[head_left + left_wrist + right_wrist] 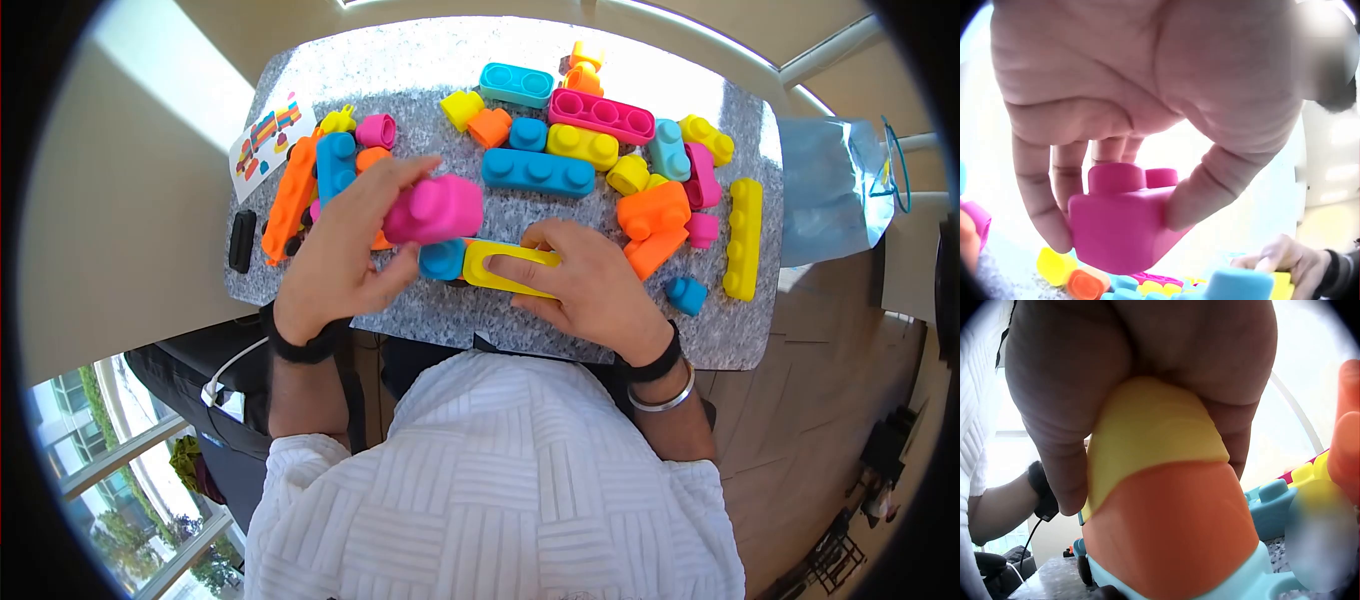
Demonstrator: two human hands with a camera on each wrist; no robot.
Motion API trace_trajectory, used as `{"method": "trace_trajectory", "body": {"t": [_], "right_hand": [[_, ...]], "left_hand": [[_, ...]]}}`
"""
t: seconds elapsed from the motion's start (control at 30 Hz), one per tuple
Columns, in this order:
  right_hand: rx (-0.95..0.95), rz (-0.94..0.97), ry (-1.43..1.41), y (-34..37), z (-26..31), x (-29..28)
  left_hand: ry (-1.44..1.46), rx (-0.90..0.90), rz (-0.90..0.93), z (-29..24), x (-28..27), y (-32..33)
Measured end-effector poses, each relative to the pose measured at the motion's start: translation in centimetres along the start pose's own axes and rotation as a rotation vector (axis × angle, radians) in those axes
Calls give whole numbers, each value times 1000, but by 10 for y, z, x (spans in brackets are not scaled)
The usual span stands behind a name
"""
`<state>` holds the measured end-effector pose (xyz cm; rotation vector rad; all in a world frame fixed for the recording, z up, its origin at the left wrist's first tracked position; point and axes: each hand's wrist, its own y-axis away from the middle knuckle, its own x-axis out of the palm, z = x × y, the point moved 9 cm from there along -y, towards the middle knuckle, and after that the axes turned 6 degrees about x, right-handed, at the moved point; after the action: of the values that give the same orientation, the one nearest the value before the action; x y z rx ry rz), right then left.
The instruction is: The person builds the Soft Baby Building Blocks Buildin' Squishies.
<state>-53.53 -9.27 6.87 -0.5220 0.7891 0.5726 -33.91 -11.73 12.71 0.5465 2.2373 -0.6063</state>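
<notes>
Best, it seems, to hold the pink block (pixel 438 208) level, pinched between thumb and fingertips of the left hand (pixel 345 235), while the right hand (pixel 592 282) firmly grips the yellow block (pixel 1154 431), the blue block (pixel 441 261) lying just left of its fingertips.

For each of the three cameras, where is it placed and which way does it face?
Head: worn on the head, facing forward and down at the table; the left hand, right hand and white shirt show.
Left wrist: faces past the palm to the held pink block; left hand above, right hand lower right.
Right wrist: faces the gripped yellow block above an orange block; right hand above, left forearm at left.
Head and left wrist share the pink block.
</notes>
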Motion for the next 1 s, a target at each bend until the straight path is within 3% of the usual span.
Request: {"method": "trace_trajectory", "body": {"t": [0.13,0.23,0.57,0.63,0.9,1.0], "right_hand": [[-7,2,13,0,1,2],[35,-114,-42,4,-5,-4],[53,-72,-17,-1,0,-2],[68,-47,-12,-3,1,1],[-13,43,8,-8,8,-11],[64,45,124,-14,-9,-42]], "left_hand": [[-82,34,92,-17,25,9],[-81,43,135,-25,30,7],[-256,-50,91,-32,51,12],[-402,-91,95,-30,57,13],[-362,-96,72,-28,54,10],[-347,-116,82,-26,53,11]]}}
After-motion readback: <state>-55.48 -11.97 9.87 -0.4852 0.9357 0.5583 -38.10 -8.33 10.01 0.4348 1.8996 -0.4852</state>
